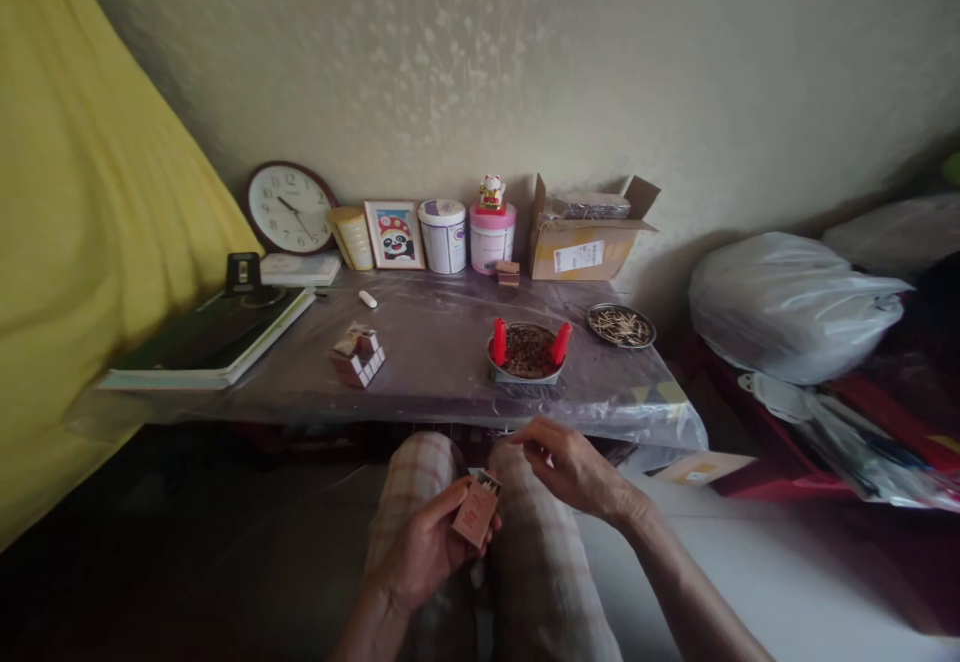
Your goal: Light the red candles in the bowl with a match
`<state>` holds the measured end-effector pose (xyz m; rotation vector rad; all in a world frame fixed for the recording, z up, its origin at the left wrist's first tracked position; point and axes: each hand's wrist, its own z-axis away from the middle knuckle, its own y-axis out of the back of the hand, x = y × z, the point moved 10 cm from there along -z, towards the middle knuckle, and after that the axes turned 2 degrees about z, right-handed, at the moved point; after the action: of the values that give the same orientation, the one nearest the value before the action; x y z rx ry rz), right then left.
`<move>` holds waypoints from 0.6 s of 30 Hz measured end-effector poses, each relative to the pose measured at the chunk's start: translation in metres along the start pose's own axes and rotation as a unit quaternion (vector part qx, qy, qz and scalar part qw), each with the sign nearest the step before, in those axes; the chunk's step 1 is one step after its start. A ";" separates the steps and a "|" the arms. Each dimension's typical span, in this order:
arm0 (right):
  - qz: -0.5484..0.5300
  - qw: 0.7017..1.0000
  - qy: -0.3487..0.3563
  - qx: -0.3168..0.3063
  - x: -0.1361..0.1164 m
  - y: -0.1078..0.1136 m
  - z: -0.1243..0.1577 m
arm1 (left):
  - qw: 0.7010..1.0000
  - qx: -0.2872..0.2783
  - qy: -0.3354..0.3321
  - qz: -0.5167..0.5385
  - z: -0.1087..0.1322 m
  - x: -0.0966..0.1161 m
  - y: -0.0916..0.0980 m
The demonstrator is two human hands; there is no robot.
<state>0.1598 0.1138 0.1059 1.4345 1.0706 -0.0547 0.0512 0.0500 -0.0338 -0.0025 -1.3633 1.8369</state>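
Matches (489, 483) peek from the partly open end of a small reddish-brown matchbox (472, 520), which the person grips in the left hand (429, 549), low down between the 2 plaid-covered knees (425, 457), thumb along its side and fingers wrapped around it. The right hand (571, 467) is raised beside the matchbox, close to the near edge of the plastic-covered table (431, 342), its fingers bent and the tips of thumb and forefinger drawn together; from where I stand, I cannot tell whether it pinches anything. Past that hand, on the table, a round tin (529, 377) filled with something dark and crumbly bears 2 red candle-like stubs (499, 343) at its left and right sides, the right 1 leaning outward. Near the table's right end, a shallow dish (651, 340) is heaped with thin pale sticks (620, 324). Well to the left of the tin sits a cluster of small brown boxes (358, 358), with a small white object (367, 298) behind it, and farther left rests a large dark book (210, 337). Along the wall (420, 72) stand a round clock (281, 207), a framed panda picture (394, 237), 2 tubs (444, 239) and an open cardboard box (579, 257).
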 end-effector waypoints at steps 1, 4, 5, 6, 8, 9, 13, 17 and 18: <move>-0.029 0.999 -0.020 0.027 0.007 0.004 0.001 | 1.000 -0.004 -0.012 0.007 0.001 0.004 -0.004; -0.138 0.983 -0.082 0.089 0.026 0.005 0.007 | 0.999 -0.014 -0.040 0.024 0.003 0.015 -0.016; -0.180 0.972 -0.107 0.105 0.031 0.002 0.010 | 0.999 -0.015 -0.043 0.028 0.004 0.017 -0.018; -0.222 0.959 -0.133 0.119 0.036 -0.002 0.013 | 0.998 -0.015 -0.046 0.032 0.004 0.018 -0.020; -0.293 0.930 -0.177 0.136 0.042 -0.011 0.019 | 0.998 -0.011 -0.054 0.040 0.004 0.020 -0.022; -0.321 0.917 -0.190 0.140 0.042 -0.015 0.021 | 0.997 -0.010 -0.058 0.044 0.004 0.021 -0.022; -0.393 0.885 -0.191 0.162 0.036 -0.027 0.023 | 0.996 0.003 -0.066 0.063 0.003 0.022 -0.020; -0.366 0.900 -0.144 0.189 0.030 -0.034 0.025 | 0.992 0.029 -0.086 0.083 0.003 0.027 -0.020; -0.331 0.915 -0.123 0.195 0.026 -0.034 0.027 | 0.991 0.035 -0.091 0.091 0.003 0.028 -0.020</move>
<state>0.1686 0.0998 0.0583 1.2991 1.3354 -0.9598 0.0436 0.0654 -0.0041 0.0808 -1.4632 2.0782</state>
